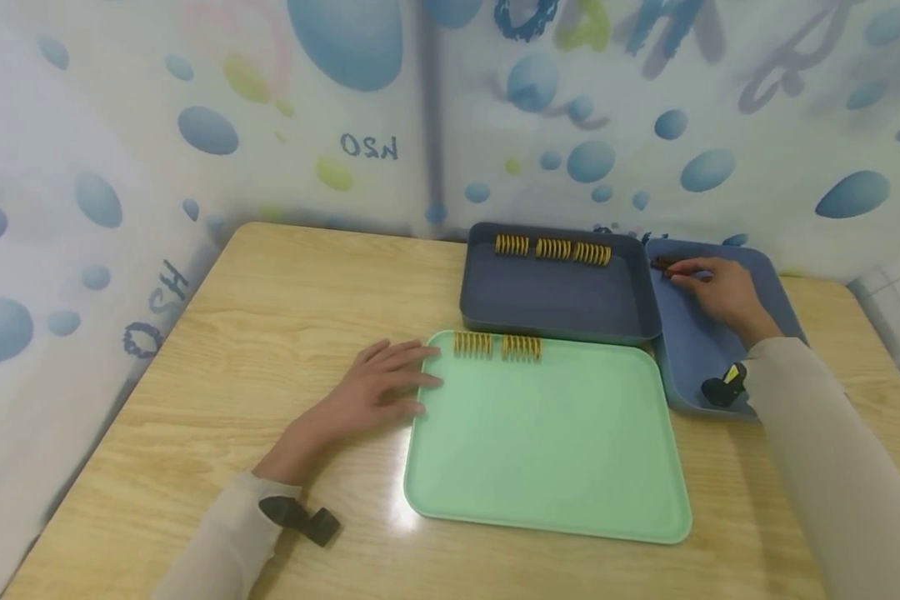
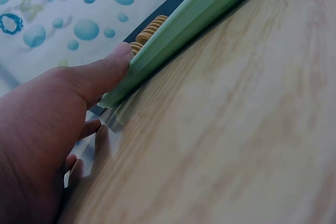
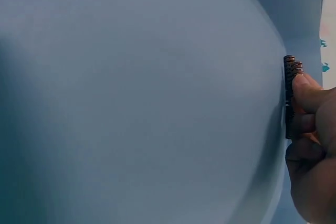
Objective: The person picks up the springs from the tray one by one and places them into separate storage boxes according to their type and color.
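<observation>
My right hand (image 1: 722,292) reaches into the far left corner of the blue tray (image 1: 693,333). Its thumb and fingers pinch a small dark coil spring (image 3: 297,67), partly hidden by the fingertips. Right beside that, a second dark spring (image 3: 288,95) lies along the tray wall. At the left edge of the light green tray (image 1: 540,442), my left hand (image 1: 378,387) rests with fingers loosely spread, fingertips over the rim. Two yellow springs, a left one (image 1: 472,344) and a right one (image 1: 521,347), stand side by side along the green tray's far edge.
Behind the green tray sits a dark grey-blue tray (image 1: 555,296) with three yellow springs (image 1: 553,249) lined up at its far side. The trays stand close together on a wooden table (image 1: 292,308). A patterned wall covering (image 1: 270,117) rises behind the table.
</observation>
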{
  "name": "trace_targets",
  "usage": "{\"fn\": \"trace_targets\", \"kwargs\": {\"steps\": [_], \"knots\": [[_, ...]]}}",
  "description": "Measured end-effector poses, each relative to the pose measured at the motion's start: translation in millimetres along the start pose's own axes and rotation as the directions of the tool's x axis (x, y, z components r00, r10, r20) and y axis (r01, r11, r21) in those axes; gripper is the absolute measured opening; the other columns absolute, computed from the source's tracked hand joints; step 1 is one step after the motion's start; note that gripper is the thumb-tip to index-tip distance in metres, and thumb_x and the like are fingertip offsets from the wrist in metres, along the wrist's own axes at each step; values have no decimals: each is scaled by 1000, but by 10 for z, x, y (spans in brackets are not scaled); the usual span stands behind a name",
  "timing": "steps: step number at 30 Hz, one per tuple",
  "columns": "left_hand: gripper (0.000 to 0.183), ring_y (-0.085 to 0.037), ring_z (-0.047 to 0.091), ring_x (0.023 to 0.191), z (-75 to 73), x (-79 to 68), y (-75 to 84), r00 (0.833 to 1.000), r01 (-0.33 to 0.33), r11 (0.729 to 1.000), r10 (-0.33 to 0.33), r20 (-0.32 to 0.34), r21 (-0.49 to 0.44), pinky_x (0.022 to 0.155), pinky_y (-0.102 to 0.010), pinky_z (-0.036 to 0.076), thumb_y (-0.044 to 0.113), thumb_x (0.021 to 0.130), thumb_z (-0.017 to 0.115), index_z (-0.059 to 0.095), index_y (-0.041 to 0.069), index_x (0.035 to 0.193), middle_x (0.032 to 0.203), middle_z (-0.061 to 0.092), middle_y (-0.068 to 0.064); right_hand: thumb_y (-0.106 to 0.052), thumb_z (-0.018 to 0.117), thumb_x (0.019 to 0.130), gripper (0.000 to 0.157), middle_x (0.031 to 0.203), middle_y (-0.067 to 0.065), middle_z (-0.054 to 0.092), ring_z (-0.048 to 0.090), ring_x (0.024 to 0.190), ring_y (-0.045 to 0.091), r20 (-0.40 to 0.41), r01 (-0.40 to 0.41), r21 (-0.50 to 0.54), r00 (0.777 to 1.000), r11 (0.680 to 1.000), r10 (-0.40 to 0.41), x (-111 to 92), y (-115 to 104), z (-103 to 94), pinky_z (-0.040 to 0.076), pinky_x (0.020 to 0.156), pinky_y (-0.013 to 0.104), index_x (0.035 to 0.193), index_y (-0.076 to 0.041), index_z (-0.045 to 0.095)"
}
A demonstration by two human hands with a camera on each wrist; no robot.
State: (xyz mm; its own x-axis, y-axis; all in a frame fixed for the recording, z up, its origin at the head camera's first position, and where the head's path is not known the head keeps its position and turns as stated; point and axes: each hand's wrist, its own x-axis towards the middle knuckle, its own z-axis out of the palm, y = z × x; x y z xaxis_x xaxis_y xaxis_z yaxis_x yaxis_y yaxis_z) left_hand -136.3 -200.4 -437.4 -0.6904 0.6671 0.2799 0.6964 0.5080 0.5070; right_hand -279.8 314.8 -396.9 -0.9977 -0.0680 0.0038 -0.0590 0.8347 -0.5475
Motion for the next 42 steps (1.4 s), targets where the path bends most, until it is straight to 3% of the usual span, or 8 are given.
{"fn": "trace_targets", "kwargs": {"steps": [9,17,22,27,33,39,42], "knots": [[35,-27,28,139,-66,28,54,1000,3,1000,-3,1,4,109,-58,10,36,90,64,66,23,122,147,42,-1,-33,56,97,38,123,25,56,54,99,40,-8,-12,-7,1000,1000,12,-17,5,6,41,80,54,116,-1,65],[35,-25,27,140,-60,54,71,1000,1,1000,-1,4,-3,110,-56,10,37,90,65,66,23,122,147,42,1,-32,56,97,38,125,24,55,54,98,37,-21,-46,5,999,999,46,-48,29,-26,40,77,48,117,-1,65],[35,-25,27,140,-34,51,56,1000,-3,1000,3,1,-1,109,-57,10,38,90,64,66,23,122,147,42,0,-32,55,98,39,128,24,53,51,104,37,-29,-48,21,998,999,49,-61,35,-108,40,78,47,118,-1,63],[35,-26,28,139,-39,46,69,1000,-3,1000,3,-4,0,109,-57,11,37,90,65,66,22,122,146,43,-1,-37,53,98,42,128,21,54,52,99,32,-46,-46,5,998,999,46,-82,-31,-220,42,70,39,121,-3,62],[35,-28,28,139,-24,24,59,1000,3,1000,-3,4,-1,109,-57,11,37,90,64,66,22,122,146,43,-2,-37,52,98,43,126,23,54,50,95,33,-27,-63,-27,998,998,62,-143,-147,-298,41,68,40,121,-2,62],[35,-27,27,140,-8,4,40,1000,12,1000,-12,10,-10,110,-56,10,37,90,65,66,23,122,147,42,-2,-38,55,97,43,126,23,55,52,94,30,-24,-4,-17,1000,1000,4,-219,-280,-363,42,66,33,120,-2,63],[35,-26,27,140,-7,1,32,1000,15,1000,-15,7,-7,110,-55,9,37,90,64,66,24,123,147,42,0,-41,57,95,44,124,19,58,57,87,18,-30,46,-7,998,999,-46,-266,-396,-406,44,61,26,120,-5,64]]}}
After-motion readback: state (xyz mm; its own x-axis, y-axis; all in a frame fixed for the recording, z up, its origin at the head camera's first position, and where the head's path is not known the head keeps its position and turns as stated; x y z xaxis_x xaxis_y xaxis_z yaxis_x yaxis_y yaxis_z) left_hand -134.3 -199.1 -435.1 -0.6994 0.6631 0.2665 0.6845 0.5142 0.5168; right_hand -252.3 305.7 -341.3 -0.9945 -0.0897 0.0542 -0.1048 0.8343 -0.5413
